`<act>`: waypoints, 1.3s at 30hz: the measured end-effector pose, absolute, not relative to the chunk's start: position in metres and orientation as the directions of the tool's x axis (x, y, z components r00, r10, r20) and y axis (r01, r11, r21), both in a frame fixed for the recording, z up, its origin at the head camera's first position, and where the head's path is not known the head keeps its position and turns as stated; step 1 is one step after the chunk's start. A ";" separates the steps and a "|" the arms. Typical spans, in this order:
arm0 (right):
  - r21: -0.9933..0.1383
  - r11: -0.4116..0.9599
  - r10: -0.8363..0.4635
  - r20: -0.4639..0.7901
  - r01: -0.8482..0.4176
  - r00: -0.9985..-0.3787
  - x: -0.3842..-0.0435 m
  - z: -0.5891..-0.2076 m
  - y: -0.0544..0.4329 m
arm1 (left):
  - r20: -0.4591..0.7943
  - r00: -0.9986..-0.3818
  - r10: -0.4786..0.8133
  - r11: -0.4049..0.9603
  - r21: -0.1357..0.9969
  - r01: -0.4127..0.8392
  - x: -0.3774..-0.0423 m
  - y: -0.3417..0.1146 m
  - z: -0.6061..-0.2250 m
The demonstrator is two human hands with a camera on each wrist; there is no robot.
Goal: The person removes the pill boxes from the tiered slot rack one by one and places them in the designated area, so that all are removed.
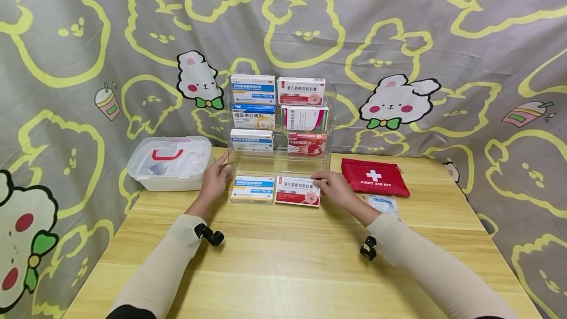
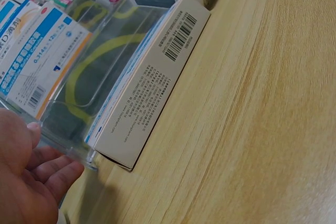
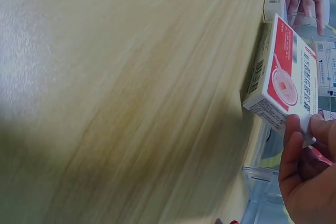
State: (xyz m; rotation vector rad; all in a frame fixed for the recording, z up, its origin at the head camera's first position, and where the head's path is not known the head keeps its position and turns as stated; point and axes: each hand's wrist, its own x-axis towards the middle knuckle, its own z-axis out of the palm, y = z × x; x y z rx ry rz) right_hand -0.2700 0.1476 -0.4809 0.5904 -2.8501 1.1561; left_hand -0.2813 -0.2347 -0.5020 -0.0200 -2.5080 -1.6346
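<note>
A clear tiered display stand (image 1: 283,164) holds several medicine boxes in two columns. My left hand (image 1: 215,179) grips the stand's lower left side, its fingers (image 2: 62,177) bent about the clear edge. My right hand (image 1: 335,188) pinches the right edge of a red-and-white medicine box (image 1: 298,191) between thumb and fingers (image 3: 292,153). This box leans back at the stand's front, right of a blue-and-white medicine box (image 1: 252,190) in the lowest row. A narrow gap separates the two. In the left wrist view, the blue-and-white box turns its barcoded lower side to the camera.
A lidded translucent case (image 1: 170,164) with a red handle stands left of the stand. To the right lie a red first aid pouch (image 1: 375,177) and a small clear packet (image 1: 382,204), partly behind the right forearm. A patterned curtain (image 1: 310,23) hangs behind the wooden table (image 1: 283,260).
</note>
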 end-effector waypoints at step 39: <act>-0.567 0.733 -0.360 0.145 -0.375 -0.922 -0.264 -0.505 0.144 | 0.135 -0.989 -0.066 0.374 0.922 0.101 -0.281 -0.234 -0.499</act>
